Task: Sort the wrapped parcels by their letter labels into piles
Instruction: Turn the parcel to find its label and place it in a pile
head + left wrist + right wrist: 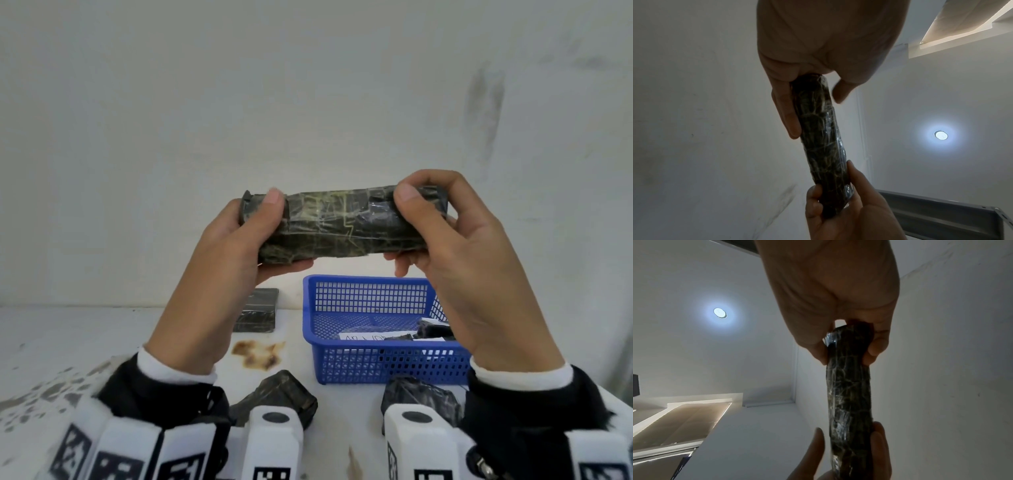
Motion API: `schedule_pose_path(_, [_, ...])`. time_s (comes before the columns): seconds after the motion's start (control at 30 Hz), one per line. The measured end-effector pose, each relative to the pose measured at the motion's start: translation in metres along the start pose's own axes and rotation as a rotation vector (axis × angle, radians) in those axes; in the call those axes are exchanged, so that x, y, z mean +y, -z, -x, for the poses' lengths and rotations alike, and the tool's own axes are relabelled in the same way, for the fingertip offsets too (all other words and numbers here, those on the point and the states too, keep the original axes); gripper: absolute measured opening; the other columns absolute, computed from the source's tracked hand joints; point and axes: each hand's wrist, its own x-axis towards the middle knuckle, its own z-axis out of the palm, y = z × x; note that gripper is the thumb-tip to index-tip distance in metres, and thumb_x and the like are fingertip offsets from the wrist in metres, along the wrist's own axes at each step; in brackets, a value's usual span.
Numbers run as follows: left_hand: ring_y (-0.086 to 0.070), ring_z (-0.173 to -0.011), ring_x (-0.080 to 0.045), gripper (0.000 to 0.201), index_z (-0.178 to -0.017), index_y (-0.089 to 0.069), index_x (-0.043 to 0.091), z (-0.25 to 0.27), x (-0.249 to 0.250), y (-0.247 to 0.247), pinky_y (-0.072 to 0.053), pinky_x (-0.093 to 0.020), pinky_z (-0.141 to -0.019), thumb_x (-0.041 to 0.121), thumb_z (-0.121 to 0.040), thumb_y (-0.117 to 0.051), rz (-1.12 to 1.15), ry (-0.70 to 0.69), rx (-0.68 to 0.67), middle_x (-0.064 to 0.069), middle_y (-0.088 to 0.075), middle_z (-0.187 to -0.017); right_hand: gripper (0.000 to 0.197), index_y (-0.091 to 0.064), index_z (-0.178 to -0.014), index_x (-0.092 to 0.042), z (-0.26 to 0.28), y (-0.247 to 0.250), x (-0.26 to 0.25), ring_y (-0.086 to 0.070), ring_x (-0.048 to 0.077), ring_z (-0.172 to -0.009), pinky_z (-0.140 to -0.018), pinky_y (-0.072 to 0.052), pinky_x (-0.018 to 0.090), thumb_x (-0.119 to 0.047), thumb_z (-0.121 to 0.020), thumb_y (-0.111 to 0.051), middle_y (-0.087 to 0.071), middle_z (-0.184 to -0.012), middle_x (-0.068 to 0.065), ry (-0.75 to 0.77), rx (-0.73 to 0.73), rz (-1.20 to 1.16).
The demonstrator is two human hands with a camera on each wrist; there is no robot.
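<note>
I hold a long dark wrapped parcel (342, 222) level in the air in front of the wall. My left hand (277, 233) grips its left end, thumb on top and fingers underneath. My right hand (411, 229) grips the right end the same way. Faint yellowish marks cross the wrapping, and I cannot read a letter on it. In the left wrist view the parcel (822, 138) runs from my left hand (813, 100) down to my right hand (838, 203). The right wrist view shows the parcel (849, 394) between my right hand (846, 350) and left hand (849, 451).
Below, a blue mesh basket (370, 284) on the white table (68, 342) holds a dark parcel (431, 330) and a white paper slip (366, 337). A flat dark parcel (258, 310) lies left of it. Two more parcels (277, 394) (418, 397) sit near the front, by a brown stain (258, 353).
</note>
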Motion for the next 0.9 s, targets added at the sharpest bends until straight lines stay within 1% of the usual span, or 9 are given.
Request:
schedule_pose_path(0.07, [-0.073, -0.092, -0.019, 0.054, -0.112, -0.061, 0.005, 0.0021, 0.0007, -0.0013, -0.06, -0.036, -0.081, 0.042, -0.074, -0.061, -0.057, -0.009, 0.003, -0.003, -0.075, -0.098, 0.015, -0.064, -0.096, -0.03, 0.0004, -0.0013, 0.0008, -0.058, 0.016, -0.065, -0.056, -0.049, 0.027, -0.041, -0.086, -0.066, -0.07, -0.082, -0.001, -0.003, -0.002, 0.024])
schedule_pose_path(0.2, [-0.074, -0.083, -0.015, 0.058, -0.121, -0.054, 0.015, 0.0037, 0.0003, -0.0033, -0.06, -0.035, -0.076, 0.039, -0.07, -0.067, -0.077, -0.043, 0.066, 0.0, -0.073, -0.096, 0.017, -0.064, -0.105, -0.027, 0.0016, -0.0048, 0.0015, -0.059, 0.004, -0.062, -0.054, -0.047, 0.015, -0.034, -0.09, -0.067, -0.066, -0.081, -0.008, 0.016, 0.0, 0.06])
schedule_pose_path(0.33, [-0.074, -0.081, -0.015, 0.066, -0.123, -0.049, 0.027, 0.0053, 0.0027, -0.003, -0.06, -0.033, -0.077, 0.039, -0.062, -0.071, -0.14, -0.066, 0.043, 0.002, -0.069, -0.103, 0.035, -0.061, -0.115, -0.031, 0.0019, -0.007, 0.0008, -0.058, 0.0, -0.06, -0.058, -0.047, 0.013, -0.04, -0.082, -0.069, -0.065, -0.079, -0.012, 0.023, -0.012, 0.093])
schedule_pose_path(0.47, [-0.074, -0.076, -0.013, 0.065, -0.122, -0.051, 0.023, 0.0051, 0.0033, -0.0025, -0.06, -0.027, -0.073, 0.038, -0.062, -0.071, -0.164, -0.076, 0.055, 0.007, -0.071, -0.095, 0.055, -0.057, -0.121, -0.037, 0.0037, -0.0065, -0.0003, -0.059, -0.001, -0.063, -0.067, -0.048, 0.016, -0.046, -0.069, -0.076, -0.064, -0.078, -0.014, 0.037, -0.036, 0.125])
schedule_pose_path(0.57, [-0.074, -0.07, -0.014, 0.067, -0.122, -0.051, 0.021, 0.005, 0.0025, -0.0022, -0.058, -0.025, -0.072, 0.041, -0.06, -0.071, -0.213, -0.094, 0.065, 0.006, -0.072, -0.094, 0.066, -0.055, -0.122, -0.04, 0.0043, -0.0059, -0.0001, -0.063, -0.002, -0.069, -0.067, -0.049, 0.014, -0.044, -0.061, -0.081, -0.066, -0.088, -0.013, 0.044, -0.052, 0.143])
schedule_pose_path(0.63, [-0.074, -0.072, -0.016, 0.069, -0.12, -0.056, 0.015, 0.0052, 0.0028, -0.0025, -0.057, -0.03, -0.075, 0.044, -0.06, -0.071, -0.216, -0.111, 0.077, 0.003, -0.074, -0.095, 0.07, -0.053, -0.122, -0.041, 0.005, -0.007, 0.0006, -0.069, 0.0, -0.083, -0.073, -0.052, 0.018, -0.046, -0.059, -0.083, -0.071, -0.099, -0.011, 0.052, -0.049, 0.145])
schedule_pose_path(0.7, [-0.074, -0.075, -0.016, 0.061, -0.113, -0.062, 0.012, 0.0049, 0.0027, -0.0029, -0.057, -0.034, -0.079, 0.045, -0.062, -0.07, -0.235, -0.11, 0.064, 0.002, -0.076, -0.094, 0.07, -0.052, -0.121, -0.04, 0.0057, -0.0083, 0.0015, -0.071, 0.007, -0.096, -0.086, -0.056, 0.028, -0.044, -0.06, -0.084, -0.071, -0.108, -0.007, 0.069, -0.036, 0.16])
schedule_pose_path(0.77, [-0.074, -0.078, -0.016, 0.054, -0.11, -0.065, 0.013, 0.0042, 0.0021, -0.0023, -0.058, -0.033, -0.08, 0.043, -0.065, -0.069, -0.245, -0.105, 0.051, 0.003, -0.076, -0.094, 0.066, -0.052, -0.119, -0.039, 0.0062, -0.0089, 0.002, -0.071, 0.009, -0.097, -0.09, -0.057, 0.032, -0.042, -0.062, -0.084, -0.071, -0.108, -0.006, 0.079, -0.027, 0.167])
schedule_pose_path(0.9, [-0.074, -0.084, -0.018, 0.056, -0.112, -0.059, 0.013, 0.005, 0.0034, -0.0016, -0.059, -0.031, -0.069, 0.045, -0.068, -0.067, -0.209, -0.097, 0.043, 0.0, -0.075, -0.099, 0.059, -0.052, -0.117, -0.04, 0.0053, -0.0082, 0.0021, -0.07, 0.006, -0.096, -0.088, -0.055, 0.026, -0.042, -0.066, -0.083, -0.07, -0.105, -0.009, 0.079, -0.036, 0.171])
